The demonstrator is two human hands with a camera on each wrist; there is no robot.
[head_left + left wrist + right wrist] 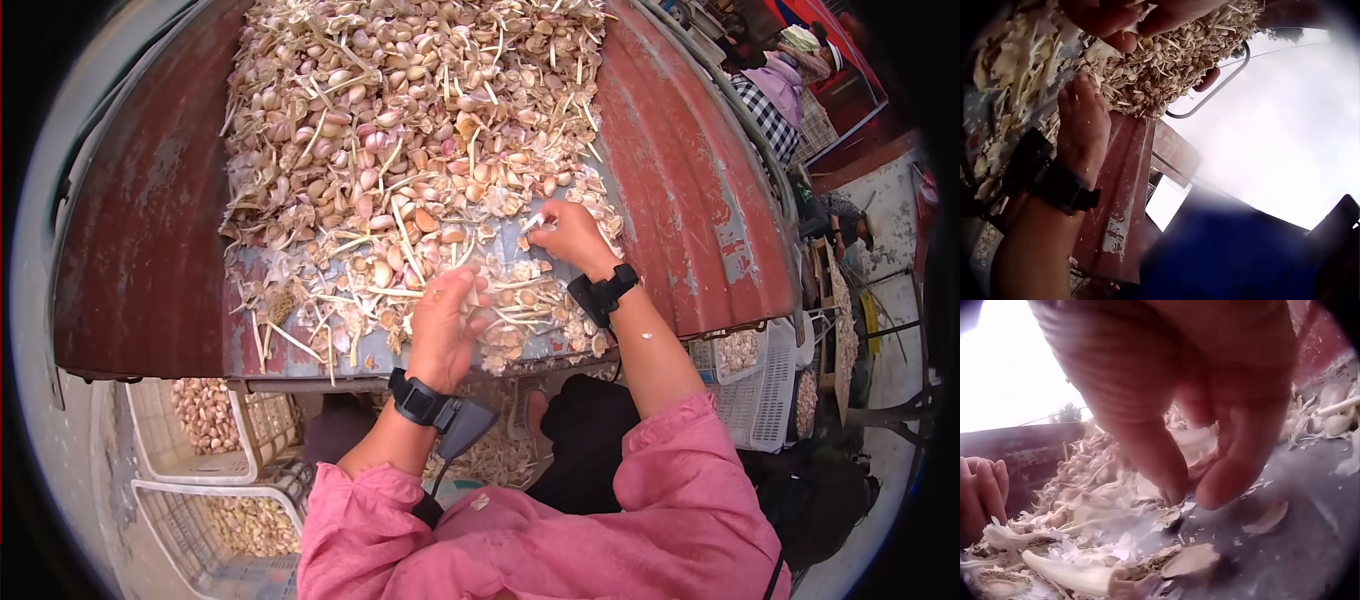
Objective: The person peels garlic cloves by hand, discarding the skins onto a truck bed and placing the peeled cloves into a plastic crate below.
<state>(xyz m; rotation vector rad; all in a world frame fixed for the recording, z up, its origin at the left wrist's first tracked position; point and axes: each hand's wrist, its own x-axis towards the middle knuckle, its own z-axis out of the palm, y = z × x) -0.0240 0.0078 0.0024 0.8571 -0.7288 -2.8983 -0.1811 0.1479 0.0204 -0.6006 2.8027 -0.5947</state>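
**Ana:** Both hands sit at the near edge of the garlic heap (400, 130). Her left hand (445, 325) lies at about six o'clock of the heap, fingers curled over cloves and dry stems; from the head view I cannot tell whether it grips one piece or just rests on them.

**Ben:** And the right hand (568, 235)?

**Ana:** At about four o'clock of the heap, fingers bent down, thumb and fingertips (1175, 490) pinched on a pale bit of garlic skin (1200, 447) just above the metal. The wrist view shows the pinch plainly; what sort of piece it is stays hard to read.

**Ben:** Which way does it point?

**Ana:** The flake is too small and half hidden by the fingers to give a long axis. The loose stems (400, 225) around the hands lie every way, many running from six towards twelve o'clock.

**Ben:** Edges and room?

**Ana:** The heap rests on a rusty red metal sheet (150, 250), bare at nine and three o'clock of the heap. Its front edge runs just below the left hand. Below that edge stand white crates (150, 440) with cloves at seven o'clock, and another crate (755, 400) at four.

**Ben:** Anything hidden?

**Ana:** The left wrist view is mostly sky and a blue blur; the far end of the heap is cut off at the top.
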